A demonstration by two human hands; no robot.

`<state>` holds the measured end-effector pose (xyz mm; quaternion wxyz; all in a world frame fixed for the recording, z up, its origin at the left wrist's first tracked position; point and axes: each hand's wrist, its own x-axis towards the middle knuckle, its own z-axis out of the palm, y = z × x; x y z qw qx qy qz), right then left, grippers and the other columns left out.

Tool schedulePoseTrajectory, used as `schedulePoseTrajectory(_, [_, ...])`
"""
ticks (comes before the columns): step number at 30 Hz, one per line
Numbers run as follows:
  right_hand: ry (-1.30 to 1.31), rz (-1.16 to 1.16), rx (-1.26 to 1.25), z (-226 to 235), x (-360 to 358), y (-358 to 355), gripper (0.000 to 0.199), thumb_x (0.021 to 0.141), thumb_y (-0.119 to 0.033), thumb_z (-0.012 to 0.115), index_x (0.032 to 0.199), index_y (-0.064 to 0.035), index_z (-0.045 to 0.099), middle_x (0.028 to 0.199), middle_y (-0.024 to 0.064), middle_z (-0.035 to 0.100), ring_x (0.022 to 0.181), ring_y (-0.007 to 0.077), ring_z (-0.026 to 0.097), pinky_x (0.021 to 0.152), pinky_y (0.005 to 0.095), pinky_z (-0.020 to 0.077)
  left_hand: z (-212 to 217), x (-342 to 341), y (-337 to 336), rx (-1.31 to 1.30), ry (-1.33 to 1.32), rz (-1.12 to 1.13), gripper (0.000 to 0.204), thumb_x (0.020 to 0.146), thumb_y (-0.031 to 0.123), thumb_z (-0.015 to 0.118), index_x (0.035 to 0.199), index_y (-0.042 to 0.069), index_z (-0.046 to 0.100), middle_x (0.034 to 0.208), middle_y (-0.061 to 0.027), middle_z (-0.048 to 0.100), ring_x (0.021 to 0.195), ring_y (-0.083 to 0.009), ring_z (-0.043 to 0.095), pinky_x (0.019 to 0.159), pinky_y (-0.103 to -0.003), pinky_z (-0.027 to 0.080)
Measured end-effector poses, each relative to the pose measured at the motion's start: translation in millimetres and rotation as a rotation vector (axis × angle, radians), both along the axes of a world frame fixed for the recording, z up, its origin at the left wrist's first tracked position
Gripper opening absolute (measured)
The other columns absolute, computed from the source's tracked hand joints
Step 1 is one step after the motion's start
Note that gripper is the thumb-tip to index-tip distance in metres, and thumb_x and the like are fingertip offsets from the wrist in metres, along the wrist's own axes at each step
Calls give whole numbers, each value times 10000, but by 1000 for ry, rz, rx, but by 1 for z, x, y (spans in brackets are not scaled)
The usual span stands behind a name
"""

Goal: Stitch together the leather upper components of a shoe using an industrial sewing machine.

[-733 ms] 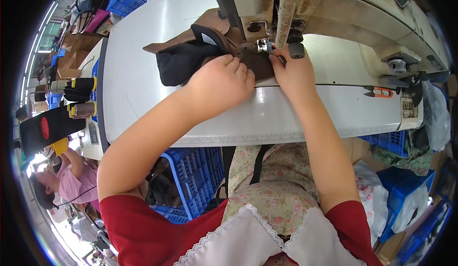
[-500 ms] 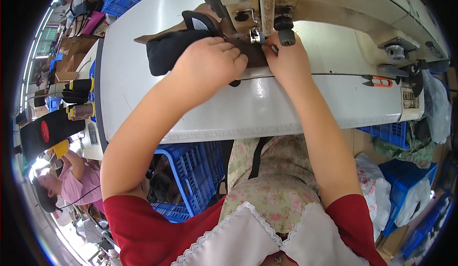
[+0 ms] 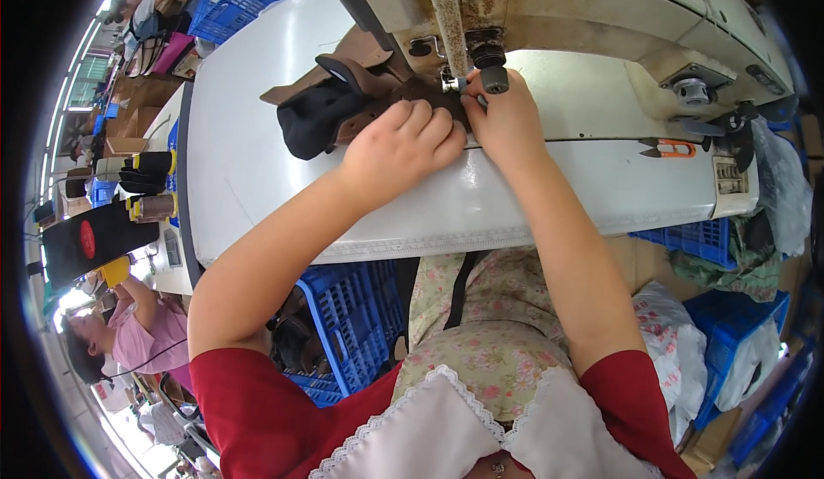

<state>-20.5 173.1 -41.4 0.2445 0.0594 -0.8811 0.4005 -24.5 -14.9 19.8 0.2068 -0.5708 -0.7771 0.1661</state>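
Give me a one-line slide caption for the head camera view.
Left hand and right hand press a black and brown leather piece under a worn beige sewing machine on a white table.

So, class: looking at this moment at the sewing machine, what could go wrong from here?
1. The right hand sits right beside the needle; a finger could be pricked.
2. The left hand presses the black and brown piece; uneven feeding could skew the seam.
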Motion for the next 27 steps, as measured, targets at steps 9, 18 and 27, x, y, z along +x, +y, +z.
schedulePoseTrajectory(9, [18,-1,-27,-3,-2,2,118,750,-23,699,851,-29,636,912,112,654,938,343,610,833,439,508,13,-6,3,-9,41,-87,338,749,175,624,1050,25,649,1029,-127,685,982,-268,686,908,-375,542])
schedulePoseTrajectory(18, [38,-19,-56,-1,-1,0,116,732,-26,705,807,-24,617,881,108,645,925,347,608,819,451,504,28,-14,5,-127,-218,26,265,743,133,626,976,12,661,980,-99,715,956,-248,696,874,-364,555])
schedulePoseTrajectory(27, [-47,-8,3,0,-3,3,144,755,-23,756,842,-35,642,968,109,675,967,344,627,841,441,510,34,-15,1,-42,-170,-8,289,766,120,617,1045,53,648,1098,-85,696,1081,-238,655,952,-384,525])
